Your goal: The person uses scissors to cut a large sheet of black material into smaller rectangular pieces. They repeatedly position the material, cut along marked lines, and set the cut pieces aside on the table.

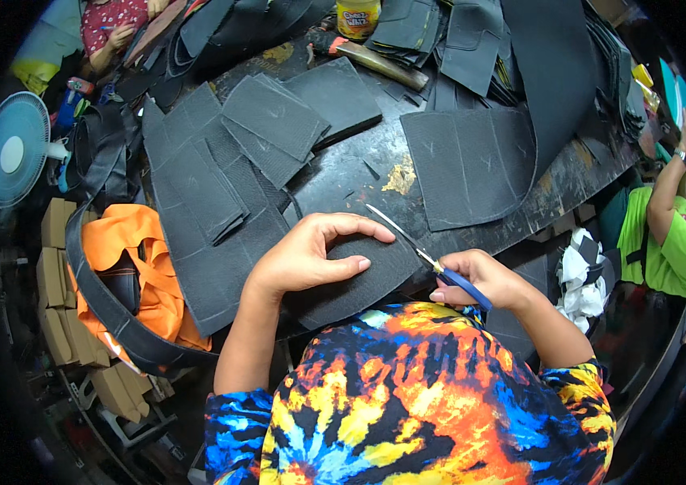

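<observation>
My right hand (480, 279) is closed around the blue handles of a pair of scissors (466, 289). One long blade points up and left over the table, beside the right edge of a black textured sheet (359, 287). This sheet lies at the near edge of the table, close to my body. My left hand (311, 255) holds it, with the thumb on top and the index finger curved along its far side. The other fingers of that hand are mostly hidden. Left of it spreads a larger black sheet (214, 283) with pale marked lines.
Black cut panels (274, 117) lie stacked beyond my left hand. A long black strip (549, 73) drapes across the right, ending in a marked panel (468, 166). A yellow jar (357, 18) stands at the back. An orange bag (129, 242) and a fan (13, 149) are left; co-workers sit beyond.
</observation>
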The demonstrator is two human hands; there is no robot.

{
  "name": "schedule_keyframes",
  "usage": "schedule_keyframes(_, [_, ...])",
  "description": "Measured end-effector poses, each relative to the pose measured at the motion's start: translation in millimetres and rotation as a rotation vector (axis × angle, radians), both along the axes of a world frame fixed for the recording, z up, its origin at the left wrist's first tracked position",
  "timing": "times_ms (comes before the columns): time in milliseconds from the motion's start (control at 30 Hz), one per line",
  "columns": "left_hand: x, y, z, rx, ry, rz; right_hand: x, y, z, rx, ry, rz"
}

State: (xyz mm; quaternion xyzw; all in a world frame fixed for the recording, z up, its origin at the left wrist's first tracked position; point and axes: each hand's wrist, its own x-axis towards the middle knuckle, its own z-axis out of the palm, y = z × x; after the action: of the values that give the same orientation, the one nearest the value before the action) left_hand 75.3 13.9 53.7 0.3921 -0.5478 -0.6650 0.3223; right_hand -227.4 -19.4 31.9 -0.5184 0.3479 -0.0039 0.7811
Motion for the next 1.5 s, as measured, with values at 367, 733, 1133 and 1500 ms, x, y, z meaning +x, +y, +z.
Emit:
schedule_keyframes(367, [104, -122, -26, -0.469, -0.276, 1.147, -106, 30, -11, 0.125, 0.001, -0.068])
schedule_keyframes(733, [-22, -50, -23, -0.250, -0.531, 0.446, -70, 44, -19, -0.001, 0.124, -0.341])
schedule_keyframes(1133, [-122, -63, -80, -0.138, 0.113, 0.496, -58, 64, -9, 0.065, 0.002, -0.502])
schedule_keyframes(1500, [-133, -50, -76, -0.248, 0.072, 0.555, -33, 65, -14, -0.091, 0.158, -0.555])
